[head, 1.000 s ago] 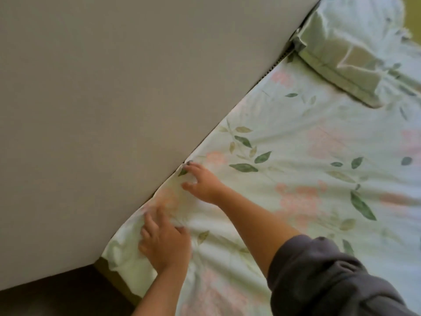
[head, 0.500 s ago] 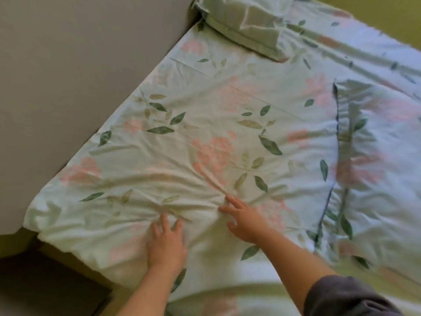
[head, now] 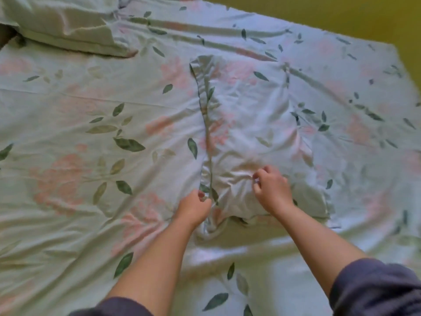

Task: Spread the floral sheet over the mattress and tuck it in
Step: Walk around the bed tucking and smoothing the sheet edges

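At the upper left of the frame we see a pillow [head: 68, 26] in a pale case, lying on the sheet [head: 91, 133] with its long edge running down toward the centre. The sheet, pale green with pink flowers and dark leaves, covers nearly the whole frame from the left edge to the far right; it lies mostly flat on the left, with soft creases fanning toward the lower middle. At the bottom left a dark left sleeve [head: 114, 307] shows, and the bare forearm rises from it to the left hand [head: 193, 208] just below the centre. Its fingers are curled tight with the thumb against them, pinching the lower end of a hem [head: 206, 133] that runs up the middle of the frame. That hem is the edge of a flap [head: 250, 106], a part of the sheet doubled back over itself and lying rumpled in the centre. Just right of the left hand, the right hand [head: 272, 190] rests on the near part of the flap, fingers bent narrow and gripping a small bunch of cloth. Its forearm leads down to the dark right sleeve [head: 376, 290] at the lower right. Beyond the sheet's far edge, the upper right corner shows a plain yellow-green surface [head: 341, 12]; we cannot tell whether it is wall or floor.
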